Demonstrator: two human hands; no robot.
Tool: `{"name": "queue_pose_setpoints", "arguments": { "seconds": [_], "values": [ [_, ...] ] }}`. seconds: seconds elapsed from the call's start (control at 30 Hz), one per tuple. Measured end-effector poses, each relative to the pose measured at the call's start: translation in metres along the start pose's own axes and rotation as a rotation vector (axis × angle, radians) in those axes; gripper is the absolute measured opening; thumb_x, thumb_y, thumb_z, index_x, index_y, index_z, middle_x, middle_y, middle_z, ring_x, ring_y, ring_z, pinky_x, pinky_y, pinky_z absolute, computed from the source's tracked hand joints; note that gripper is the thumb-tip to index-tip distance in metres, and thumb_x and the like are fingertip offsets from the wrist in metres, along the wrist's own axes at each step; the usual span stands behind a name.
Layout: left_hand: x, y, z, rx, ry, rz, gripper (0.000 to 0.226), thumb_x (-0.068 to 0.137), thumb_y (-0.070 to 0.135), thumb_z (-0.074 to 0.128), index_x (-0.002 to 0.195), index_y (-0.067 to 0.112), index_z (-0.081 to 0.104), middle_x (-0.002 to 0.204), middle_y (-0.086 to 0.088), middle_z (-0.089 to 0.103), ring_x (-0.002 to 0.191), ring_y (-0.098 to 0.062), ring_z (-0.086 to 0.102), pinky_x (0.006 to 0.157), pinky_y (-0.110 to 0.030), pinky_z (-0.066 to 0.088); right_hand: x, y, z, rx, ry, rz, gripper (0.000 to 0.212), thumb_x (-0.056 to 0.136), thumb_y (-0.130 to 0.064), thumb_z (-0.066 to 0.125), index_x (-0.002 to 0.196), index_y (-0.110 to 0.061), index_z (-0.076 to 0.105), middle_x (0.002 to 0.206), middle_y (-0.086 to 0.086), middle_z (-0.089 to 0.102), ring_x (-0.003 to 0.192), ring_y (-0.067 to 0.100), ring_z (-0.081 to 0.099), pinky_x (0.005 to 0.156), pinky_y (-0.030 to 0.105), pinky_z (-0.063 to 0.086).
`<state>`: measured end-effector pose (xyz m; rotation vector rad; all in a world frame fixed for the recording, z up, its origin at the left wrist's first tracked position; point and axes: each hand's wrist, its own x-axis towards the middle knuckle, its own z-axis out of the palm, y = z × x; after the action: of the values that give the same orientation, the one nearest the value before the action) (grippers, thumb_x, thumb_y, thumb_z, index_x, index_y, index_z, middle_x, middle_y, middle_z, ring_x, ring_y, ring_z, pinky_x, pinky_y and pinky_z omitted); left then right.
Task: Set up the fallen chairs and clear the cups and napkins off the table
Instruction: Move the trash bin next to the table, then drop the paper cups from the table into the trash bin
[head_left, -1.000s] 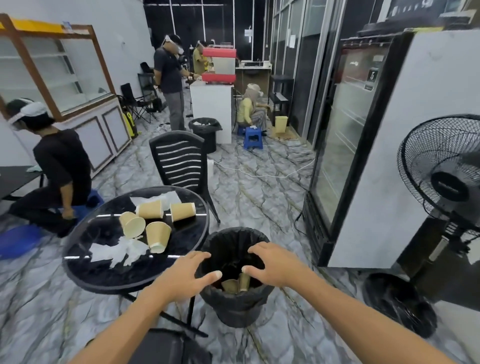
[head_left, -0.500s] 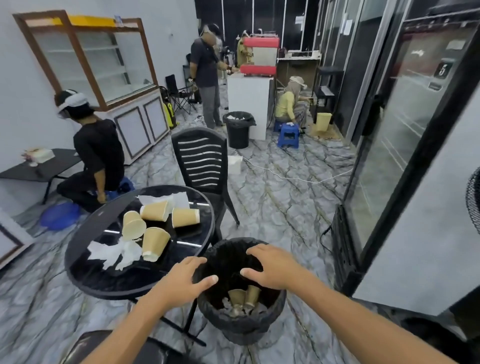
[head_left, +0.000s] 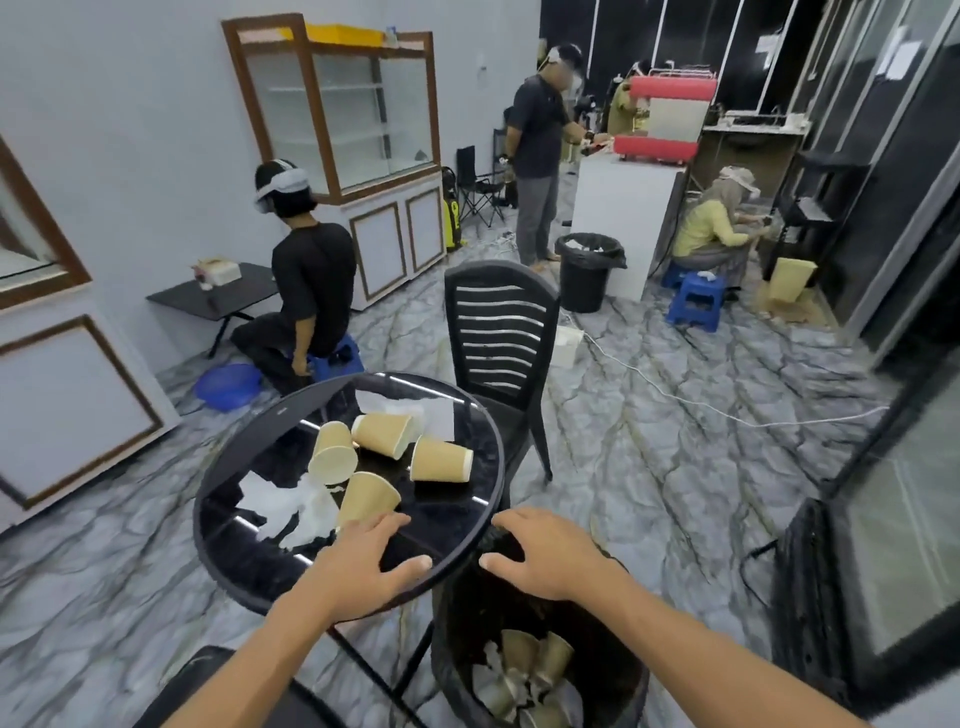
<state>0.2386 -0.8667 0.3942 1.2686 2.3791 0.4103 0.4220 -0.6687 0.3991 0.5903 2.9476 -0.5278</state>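
Several tan paper cups (head_left: 439, 460) lie tipped on the round black table (head_left: 249, 566), with white napkins (head_left: 291, 506) at its near left and another napkin (head_left: 410, 410) at the far side. My left hand (head_left: 363, 564) hovers open over the table's near edge, fingertips close to the nearest cup (head_left: 366, 499). Empty and with fingers spread, my right hand (head_left: 548, 553) is above the rim of a black bin (head_left: 454, 623), where cups and napkins lie. A black chair (head_left: 498, 332) stands upright behind the table.
A second dark chair seat (head_left: 208, 686) shows at the bottom left. A person kneels left of the table; two others work at a white counter (head_left: 618, 208) farther back, near another bin (head_left: 587, 270). A white cable (head_left: 675, 395) crosses the floor. A glass-door fridge (head_left: 883, 545) stands right.
The view swung left and the table came nearer. My left hand moved from beside the bin to over the table edge; my right hand stays above the bin.
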Motion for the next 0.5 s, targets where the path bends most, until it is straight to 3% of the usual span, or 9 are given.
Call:
{"name": "queue_pose_setpoints", "arguments": {
  "seconds": [0.1, 0.23, 0.37, 0.5],
  "values": [
    [0.023, -0.013, -0.005, -0.006, 0.044, -0.032, 0.087, 0.079, 0.082, 0.038, 0.151, 0.033, 0.030, 0.157, 0.013, 0.028, 0.144, -0.014, 0.023, 0.115, -0.039, 0.033, 0.045, 0.006, -0.005, -0.016, -0.011, -0.035, 0.069, 0.092, -0.064, 0.046, 0.146, -0.021, 0.040, 0.148, -0.001, 0.046, 0.135, 0.020, 0.041, 0.108, 0.041, 0.040],
    [0.051, -0.036, -0.008, 0.007, 0.076, -0.093, 0.108, 0.061, 0.096, 0.023, 0.150, 0.034, 0.029, 0.159, 0.018, 0.019, 0.145, -0.016, 0.018, 0.113, -0.043, 0.035, 0.100, 0.012, -0.007, -0.072, 0.014, -0.064, 0.064, 0.091, -0.062, 0.047, 0.139, -0.019, 0.046, 0.138, 0.000, 0.052, 0.124, 0.022, 0.049, 0.102, 0.042, 0.044],
    [0.079, -0.050, -0.004, 0.032, 0.119, -0.110, 0.090, 0.067, 0.084, 0.029, 0.145, 0.038, 0.032, 0.158, 0.018, 0.019, 0.144, -0.020, 0.020, 0.108, -0.043, 0.039, 0.145, 0.019, -0.003, -0.122, 0.046, -0.099, 0.063, 0.091, -0.062, 0.046, 0.139, -0.020, 0.045, 0.140, -0.001, 0.049, 0.125, 0.023, 0.049, 0.102, 0.042, 0.043],
    [0.108, -0.065, 0.006, 0.042, 0.113, -0.169, 0.092, 0.067, 0.083, 0.029, 0.148, 0.040, 0.026, 0.161, 0.017, 0.014, 0.146, -0.021, 0.017, 0.111, -0.046, 0.038, 0.184, 0.026, 0.008, -0.149, 0.077, -0.148, 0.066, 0.090, -0.061, 0.049, 0.142, -0.021, 0.040, 0.144, 0.000, 0.045, 0.128, 0.024, 0.046, 0.103, 0.042, 0.041]
  ]
}}
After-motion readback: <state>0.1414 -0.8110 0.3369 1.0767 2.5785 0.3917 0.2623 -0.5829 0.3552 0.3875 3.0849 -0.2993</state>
